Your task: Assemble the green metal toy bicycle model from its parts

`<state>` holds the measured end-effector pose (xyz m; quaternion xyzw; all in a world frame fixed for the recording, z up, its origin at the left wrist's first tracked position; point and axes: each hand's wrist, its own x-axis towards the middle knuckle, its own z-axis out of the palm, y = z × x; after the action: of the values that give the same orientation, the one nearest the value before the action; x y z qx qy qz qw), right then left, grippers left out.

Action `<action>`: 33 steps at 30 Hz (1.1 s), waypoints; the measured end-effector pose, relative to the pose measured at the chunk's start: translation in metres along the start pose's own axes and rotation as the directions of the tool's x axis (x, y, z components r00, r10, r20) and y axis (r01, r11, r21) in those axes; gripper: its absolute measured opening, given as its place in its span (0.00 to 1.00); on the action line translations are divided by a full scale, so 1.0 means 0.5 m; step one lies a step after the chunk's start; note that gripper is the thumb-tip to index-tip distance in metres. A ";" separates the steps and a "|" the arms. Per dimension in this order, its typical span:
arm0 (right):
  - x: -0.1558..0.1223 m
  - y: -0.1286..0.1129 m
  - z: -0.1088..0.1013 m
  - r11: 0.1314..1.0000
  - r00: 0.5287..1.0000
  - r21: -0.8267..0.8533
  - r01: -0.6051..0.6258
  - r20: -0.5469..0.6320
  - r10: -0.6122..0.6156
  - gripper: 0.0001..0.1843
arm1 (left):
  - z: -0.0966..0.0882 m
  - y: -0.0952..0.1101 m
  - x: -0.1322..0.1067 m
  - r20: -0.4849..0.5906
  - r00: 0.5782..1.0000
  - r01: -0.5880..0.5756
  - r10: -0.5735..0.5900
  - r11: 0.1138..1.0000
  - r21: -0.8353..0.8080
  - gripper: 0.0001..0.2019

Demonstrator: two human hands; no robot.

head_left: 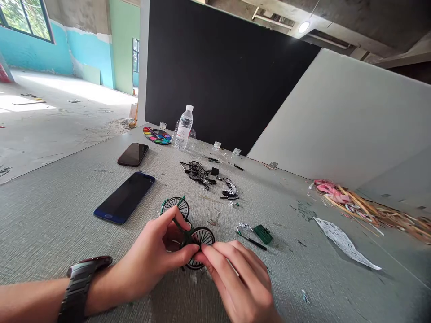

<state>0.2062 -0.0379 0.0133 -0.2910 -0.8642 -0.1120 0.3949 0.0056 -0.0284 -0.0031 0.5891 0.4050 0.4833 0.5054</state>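
A small green model bicycle [174,206] with black spoked wheels is held just above the table, close to me. My left hand [148,251] is closed around its green frame, thumb and index finger pinching near the front of it. The fingertips of my right hand [235,273] pinch at the hub of the nearer wheel [204,235], and whatever small part may be between them is hidden. To the right lie a green basket-like box [263,234] and a thin dark bar [257,244] beside silvery bits.
Black model bicycle parts [195,172] lie farther back. Two phones [125,197] rest at left. Behind stand a water bottle [184,128] and a paint palette [157,136] before a black panel [218,76]. A printed sheet [345,242] and wood strips [367,208] are at right.
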 end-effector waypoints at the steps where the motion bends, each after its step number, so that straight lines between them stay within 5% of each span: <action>1: 0.002 0.000 0.000 1.000 1.000 0.001 -0.004 0.004 0.004 0.10 | 0.000 -0.001 0.000 0.000 1.000 0.004 -0.004 1.000 -0.008 0.12; 16: 0.002 -0.004 -0.008 0.997 0.997 0.029 -0.067 0.045 0.066 0.11 | -0.002 -0.010 0.004 0.021 1.000 -0.009 0.011 0.993 -0.118 0.14; 33: 0.001 -0.005 0.001 0.997 0.996 -0.014 -0.080 -0.027 0.079 0.09 | -0.001 0.002 0.001 -0.002 1.000 0.024 -0.024 1.000 0.008 0.12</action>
<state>0.2039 -0.0394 0.0134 -0.3266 -0.8458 -0.1065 0.4081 0.0052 -0.0277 -0.0021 0.5857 0.4147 0.4760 0.5083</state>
